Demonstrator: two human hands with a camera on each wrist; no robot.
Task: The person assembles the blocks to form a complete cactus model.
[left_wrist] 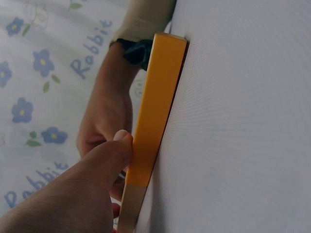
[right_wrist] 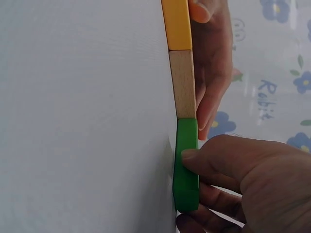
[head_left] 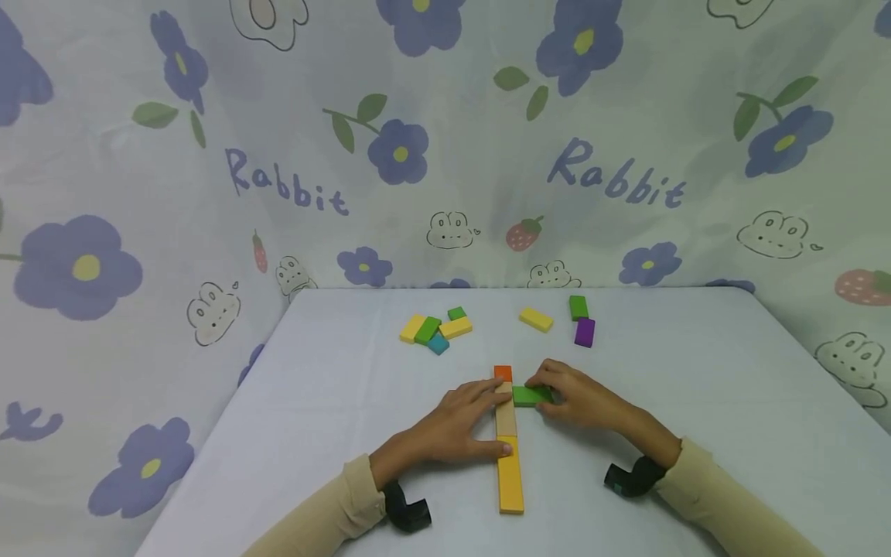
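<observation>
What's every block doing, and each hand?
Wooden block: lying, middle of the row.
Long yellow block: lying, the row's near end.
Red block: lying, the row's far end.
Held green block: lying beside the wooden block.
Right hand: pinching that green block.
Left hand: touching the row.
Purple block: lying, unheld.
Far right green block: lying, unheld.
Lone yellow block: lying, unheld.
Far left blocks: bunched close together.

My left hand fills the lower left, thumb touching the edge of the long yellow block. A plain wooden block meets its lower end. Beyond is my right hand; the white tabletop and flowered "Rabbit" backdrop flank everything.
</observation>
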